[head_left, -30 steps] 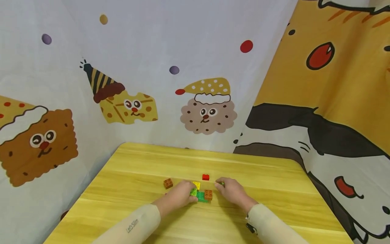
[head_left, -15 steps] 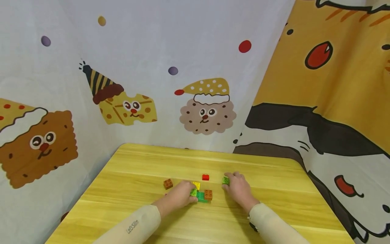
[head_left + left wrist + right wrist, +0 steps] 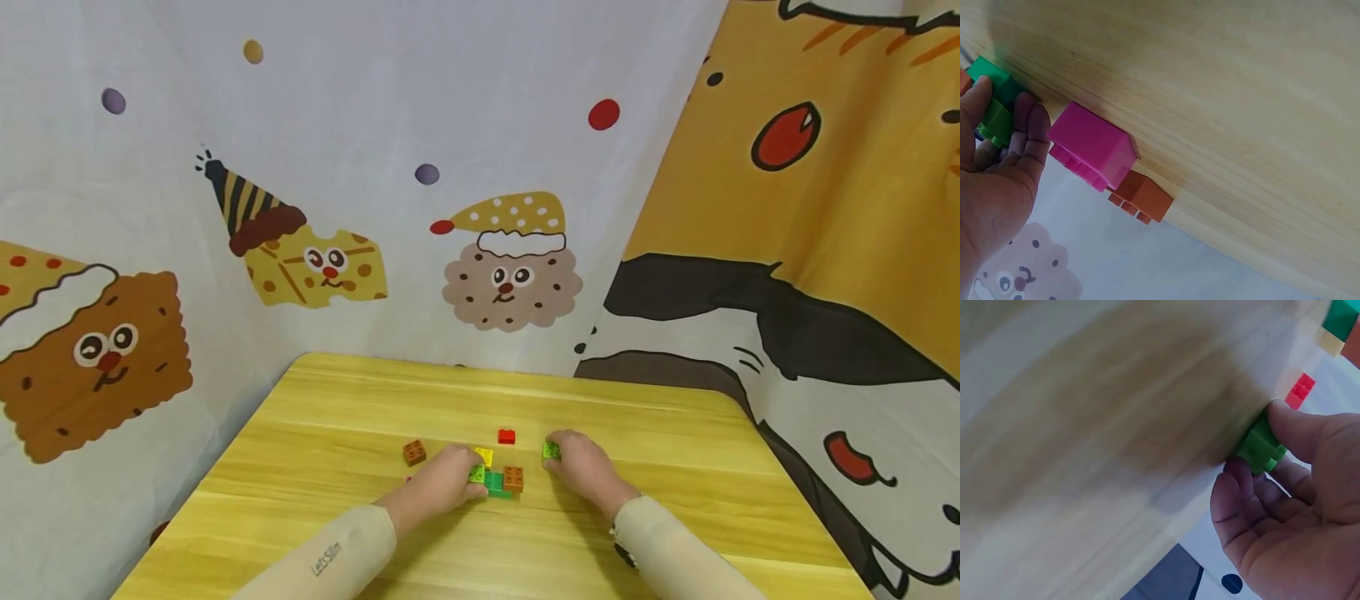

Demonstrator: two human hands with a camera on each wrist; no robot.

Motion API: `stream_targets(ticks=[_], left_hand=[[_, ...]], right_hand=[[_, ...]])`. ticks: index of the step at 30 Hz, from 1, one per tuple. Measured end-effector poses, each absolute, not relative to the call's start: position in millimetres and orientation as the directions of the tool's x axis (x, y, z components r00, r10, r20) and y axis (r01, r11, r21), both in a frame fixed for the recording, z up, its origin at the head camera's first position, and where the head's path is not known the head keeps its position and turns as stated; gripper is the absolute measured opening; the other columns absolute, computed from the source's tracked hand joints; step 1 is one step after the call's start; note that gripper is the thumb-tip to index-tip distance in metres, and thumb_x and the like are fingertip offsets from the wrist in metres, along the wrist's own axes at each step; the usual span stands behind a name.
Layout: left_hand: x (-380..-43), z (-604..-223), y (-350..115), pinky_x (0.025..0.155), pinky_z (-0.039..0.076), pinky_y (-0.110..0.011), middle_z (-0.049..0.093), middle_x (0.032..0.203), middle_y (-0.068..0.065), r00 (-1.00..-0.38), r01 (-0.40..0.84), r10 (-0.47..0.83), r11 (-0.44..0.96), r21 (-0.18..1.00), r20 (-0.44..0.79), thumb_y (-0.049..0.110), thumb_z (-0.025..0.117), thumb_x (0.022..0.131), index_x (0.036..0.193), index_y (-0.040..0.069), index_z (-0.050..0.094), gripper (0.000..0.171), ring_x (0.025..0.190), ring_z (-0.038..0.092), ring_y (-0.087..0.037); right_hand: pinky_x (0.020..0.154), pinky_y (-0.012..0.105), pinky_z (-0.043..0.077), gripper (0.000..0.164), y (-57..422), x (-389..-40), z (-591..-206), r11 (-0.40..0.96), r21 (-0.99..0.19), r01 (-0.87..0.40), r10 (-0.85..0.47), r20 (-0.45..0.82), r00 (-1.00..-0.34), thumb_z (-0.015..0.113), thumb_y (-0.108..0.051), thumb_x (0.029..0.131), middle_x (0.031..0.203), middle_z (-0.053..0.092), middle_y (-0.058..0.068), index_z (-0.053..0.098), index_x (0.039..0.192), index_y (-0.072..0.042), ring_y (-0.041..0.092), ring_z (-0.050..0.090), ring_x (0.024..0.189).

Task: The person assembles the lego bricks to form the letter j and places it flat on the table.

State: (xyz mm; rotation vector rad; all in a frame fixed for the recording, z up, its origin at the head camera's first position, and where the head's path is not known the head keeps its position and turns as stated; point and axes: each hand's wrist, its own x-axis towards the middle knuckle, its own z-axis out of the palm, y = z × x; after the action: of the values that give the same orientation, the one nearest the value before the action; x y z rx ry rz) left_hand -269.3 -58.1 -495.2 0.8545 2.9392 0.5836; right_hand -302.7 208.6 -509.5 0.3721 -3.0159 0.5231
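Far left of the dark green brick (image 3: 494, 482) and beyond it, printed biscuit figure (image 3: 45, 408) on the pale cloth wall (image 3: 337, 100). Left of the same brick, studs up on the yellow wood-grain table (image 3: 375, 400), left orange-brown brick (image 3: 414, 452). Also left of the dark green brick, pink brick (image 3: 1091, 144), plain in the left wrist view, almost wholly hidden behind the left hand (image 3: 450, 477) in the head view. Immediately left of the dark green brick, that hand's thumb and fingers curled around left lime brick (image 3: 477, 473), parted only by its width. Just beyond the dark green brick, yellow brick (image 3: 486, 456); farther beyond, slightly right, red brick (image 3: 506, 436). At the dark green brick's right end, right orange-brown brick (image 3: 513, 478); cannot tell whether stacked or merely alongside. Well right of the dark green brick, right lime brick (image 3: 551, 451), pinched between thumb and bent fingers of the right hand (image 3: 587, 468).
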Motion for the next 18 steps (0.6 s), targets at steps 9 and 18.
stream_targets(ticks=[9,18], left_hand=[[-269,-497,-58,0.081,0.057,-0.028,0.071,0.108,-0.011,-0.852,0.506,0.517,0.778,0.373,0.076,0.034,0.081,0.086,0.119,0.0,0.071,0.049,0.095,0.066,-0.018],[-270,-497,-59,0.078,0.057,-0.027,0.071,0.103,-0.009,-0.849,0.514,0.52,0.771,0.376,0.093,0.034,0.082,0.086,0.116,0.0,0.072,0.046,0.09,0.066,-0.015]], right_hand=[[0.08,0.039,0.056,0.042,196,-289,-480,0.791,-0.558,-0.252,-0.268,0.055,-0.962,0.071,-0.03,0.097,0.112,0.068,0.003,0.063,0.131,-0.009,0.017,0.063,0.097],[0.078,0.034,0.056,0.042,184,-275,-457,0.739,-0.564,-0.369,-0.405,0.065,-0.912,0.07,-0.032,0.097,0.109,0.066,-0.002,0.062,0.131,-0.009,0.013,0.062,0.095]])
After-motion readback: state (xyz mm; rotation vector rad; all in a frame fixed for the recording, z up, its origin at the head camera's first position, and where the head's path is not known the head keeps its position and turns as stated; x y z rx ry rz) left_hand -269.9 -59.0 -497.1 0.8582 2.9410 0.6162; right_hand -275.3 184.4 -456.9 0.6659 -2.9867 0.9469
